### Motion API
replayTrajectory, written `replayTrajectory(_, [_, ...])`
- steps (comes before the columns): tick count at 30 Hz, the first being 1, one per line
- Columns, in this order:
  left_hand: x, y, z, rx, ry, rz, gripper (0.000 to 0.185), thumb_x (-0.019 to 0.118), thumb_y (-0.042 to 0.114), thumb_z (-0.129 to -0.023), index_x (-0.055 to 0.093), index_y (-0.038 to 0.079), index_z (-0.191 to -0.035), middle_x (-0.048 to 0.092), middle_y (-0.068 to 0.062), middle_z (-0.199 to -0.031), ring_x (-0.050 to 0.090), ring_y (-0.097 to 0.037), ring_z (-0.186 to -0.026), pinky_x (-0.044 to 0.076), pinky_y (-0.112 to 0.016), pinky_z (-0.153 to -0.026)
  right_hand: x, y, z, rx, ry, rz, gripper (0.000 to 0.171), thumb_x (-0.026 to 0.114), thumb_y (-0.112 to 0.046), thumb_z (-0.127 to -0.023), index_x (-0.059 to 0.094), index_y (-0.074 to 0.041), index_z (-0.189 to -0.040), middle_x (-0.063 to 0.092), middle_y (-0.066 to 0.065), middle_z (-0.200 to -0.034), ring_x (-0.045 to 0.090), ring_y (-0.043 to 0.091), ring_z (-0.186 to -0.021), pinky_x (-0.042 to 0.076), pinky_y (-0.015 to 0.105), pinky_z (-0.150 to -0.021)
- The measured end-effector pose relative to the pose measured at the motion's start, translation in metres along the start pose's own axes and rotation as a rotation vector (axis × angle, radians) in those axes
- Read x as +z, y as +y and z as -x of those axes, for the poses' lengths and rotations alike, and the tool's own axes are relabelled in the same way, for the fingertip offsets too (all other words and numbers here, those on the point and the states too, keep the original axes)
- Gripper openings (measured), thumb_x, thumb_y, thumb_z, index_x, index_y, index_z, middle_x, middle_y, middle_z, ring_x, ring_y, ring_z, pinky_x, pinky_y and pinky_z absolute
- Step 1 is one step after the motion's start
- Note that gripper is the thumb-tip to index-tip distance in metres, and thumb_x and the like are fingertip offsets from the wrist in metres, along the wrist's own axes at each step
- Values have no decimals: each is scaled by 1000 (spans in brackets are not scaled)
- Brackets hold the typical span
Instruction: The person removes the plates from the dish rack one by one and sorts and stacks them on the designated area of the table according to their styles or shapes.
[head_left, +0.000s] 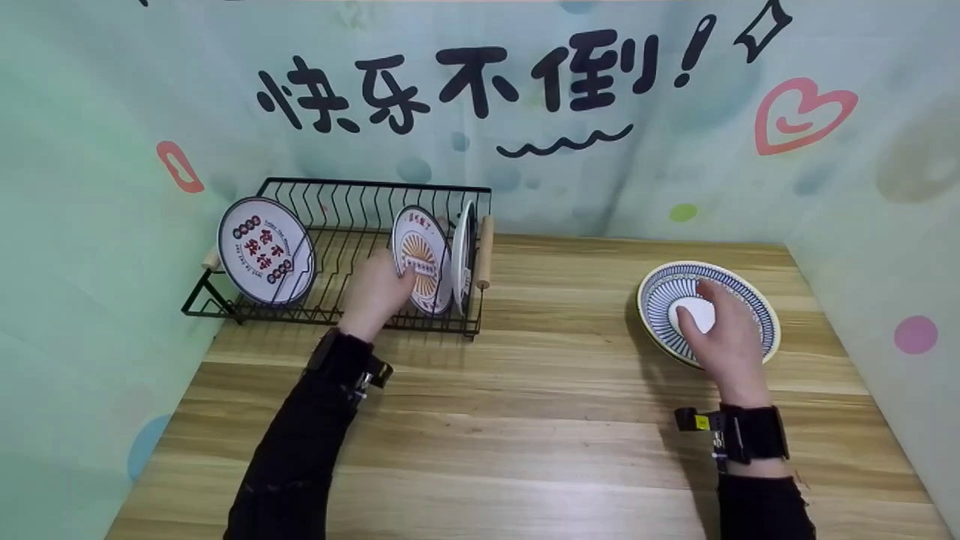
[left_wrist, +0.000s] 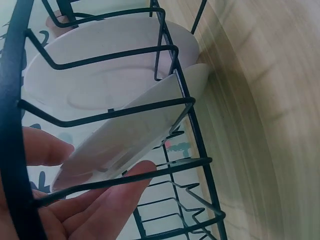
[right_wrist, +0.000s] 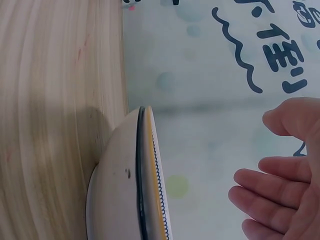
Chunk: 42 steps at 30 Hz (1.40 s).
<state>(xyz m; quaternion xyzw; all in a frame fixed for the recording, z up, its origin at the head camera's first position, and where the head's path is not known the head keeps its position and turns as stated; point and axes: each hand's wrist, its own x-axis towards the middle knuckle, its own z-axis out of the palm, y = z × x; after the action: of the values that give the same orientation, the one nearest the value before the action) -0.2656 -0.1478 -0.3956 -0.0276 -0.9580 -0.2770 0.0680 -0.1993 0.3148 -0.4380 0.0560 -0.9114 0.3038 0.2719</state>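
Observation:
My left hand (head_left: 377,291) is at the dish rack, pinching the near edge of a white plate (head_left: 421,247) with a fan-like orange print. The left wrist view has that plate (left_wrist: 117,142) leaning between the wires, with the thumb on one side and the fingers (left_wrist: 117,205) on the other. Over a blue-patterned bowl (head_left: 656,304) hovers my right hand (head_left: 727,337), thumb and fingers apart and holding nothing. In the right wrist view, the hand (right_wrist: 285,175) is apart from the bowl's rim (right_wrist: 159,185); a second, dark rim (right_wrist: 140,175) shows directly beneath it.
The black wire rack (head_left: 349,225) has wooden handles and stands at the back left. A plate with red lettering (head_left: 266,255) leans at its left end; another plate (head_left: 463,259) stands nearly edge-on at its right. Printed cloth (head_left: 555,172) encloses the wooden table (head_left: 525,405).

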Motion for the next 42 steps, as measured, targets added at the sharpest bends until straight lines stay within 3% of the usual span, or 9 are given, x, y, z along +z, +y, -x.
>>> replayTrajectory(12, [4,1,-5,11,19,-46,23,55,18,-96,60,-3,-87,57,-11,-74,52,-24,-59,44,-35,-48,5,-7,1,-20,-30,-14,46,68,-12,-89,56,10,-128,61,28,-123,53,45,-117,37,55,-103])
replayTrajectory(22, [8,2,-7,39,65,-22,18,53,7,-93,61,-8,-87,62,-21,-81,58,-34,-70,51,-46,-61,8,-18,1,-82,-19,-26,47,69,-8,-88,56,11,-129,61,28,-123,54,45,-116,38,53,-103])
replayTrajectory(35, [13,2,-10,78,135,32,13,57,2,-91,64,-7,-87,65,-20,-77,60,-34,-67,50,-45,-57,9,-21,2,-82,-43,-31,48,70,-10,-88,56,9,-130,61,26,-125,53,43,-117,38,54,-103])
replayTrajectory(42, [14,7,-7,54,166,36,12,57,2,-90,64,-8,-87,65,-21,-79,62,-35,-68,52,-46,-58,10,-27,2,-113,-28,-33,47,70,-9,-87,56,9,-129,62,26,-123,54,44,-115,39,54,-102])
